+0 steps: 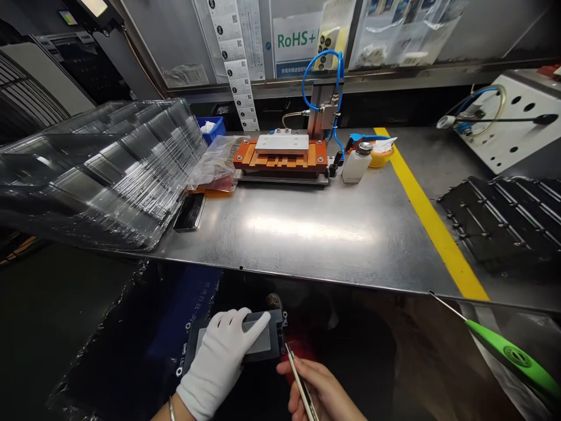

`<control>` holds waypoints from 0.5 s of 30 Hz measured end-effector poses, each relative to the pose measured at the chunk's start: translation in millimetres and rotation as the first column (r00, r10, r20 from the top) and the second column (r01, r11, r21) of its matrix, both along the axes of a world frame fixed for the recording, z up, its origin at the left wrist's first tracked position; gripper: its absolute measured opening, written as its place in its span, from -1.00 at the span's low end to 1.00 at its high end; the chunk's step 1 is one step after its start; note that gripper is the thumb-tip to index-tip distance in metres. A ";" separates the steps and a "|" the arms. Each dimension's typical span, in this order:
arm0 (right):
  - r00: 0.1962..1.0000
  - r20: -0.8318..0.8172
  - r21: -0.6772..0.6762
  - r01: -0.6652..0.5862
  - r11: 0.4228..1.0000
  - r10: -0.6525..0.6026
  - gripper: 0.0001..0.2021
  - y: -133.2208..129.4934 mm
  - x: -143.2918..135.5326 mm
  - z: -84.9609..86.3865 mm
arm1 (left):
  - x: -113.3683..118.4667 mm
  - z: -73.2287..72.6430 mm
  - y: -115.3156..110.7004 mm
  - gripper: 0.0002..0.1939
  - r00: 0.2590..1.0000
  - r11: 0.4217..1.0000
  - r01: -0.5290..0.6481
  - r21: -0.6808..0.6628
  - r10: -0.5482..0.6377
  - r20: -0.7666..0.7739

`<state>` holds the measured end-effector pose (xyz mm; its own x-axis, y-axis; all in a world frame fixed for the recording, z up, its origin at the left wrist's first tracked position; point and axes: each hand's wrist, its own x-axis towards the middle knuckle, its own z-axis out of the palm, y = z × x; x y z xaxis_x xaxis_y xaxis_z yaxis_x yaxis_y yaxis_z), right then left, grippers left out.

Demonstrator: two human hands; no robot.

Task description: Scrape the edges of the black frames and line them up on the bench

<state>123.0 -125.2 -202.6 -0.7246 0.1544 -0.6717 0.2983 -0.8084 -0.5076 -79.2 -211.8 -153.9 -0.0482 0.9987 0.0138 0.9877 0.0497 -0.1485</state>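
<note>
My left hand (223,356), in a white glove, grips a dark grey rectangular plastic housing (275,327) below the table's front edge. The housing has a lighter flat panel (262,344) and small ring-shaped lugs at its ends. My bare right hand (322,389) is closed around a slim pale tool (300,383), something like a narrow knife. The tool's tip points up, close to the housing's right end; whether it touches cannot be made out. My left palm and fingers cover much of the housing.
Clear plastic trays (144,169) are stacked at the left beside a phone (190,211). An orange fixture (280,159) and a white bottle (357,164) stand at the back. Black parts (504,222) lie right of the yellow tape (425,216). A green-handled tool (512,354) projects at the front right.
</note>
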 end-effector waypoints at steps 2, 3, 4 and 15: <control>1.000 0.005 0.190 0.008 0.982 -0.009 -0.13 11.4 10.0 1.9 | -2.2 -2.5 -3.7 -0.08 0.999 1.000 -0.014 -0.017 0.015 0.043; 0.999 0.037 0.380 -0.027 0.925 0.014 -0.21 18.1 15.1 1.8 | -3.1 -3.8 -5.8 -0.06 0.997 0.999 -0.025 -0.021 0.027 0.066; 0.995 0.089 0.586 -0.086 0.805 0.042 -0.31 24.8 19.8 1.2 | -3.9 -5.0 -7.8 -0.04 0.995 0.999 -0.035 -0.028 0.038 0.094; 0.969 0.217 0.883 -0.142 -0.447 0.122 -0.66 52.6 25.1 2.2 | -4.0 2.9 -15.5 0.02 0.985 0.986 -0.040 -0.160 0.065 0.157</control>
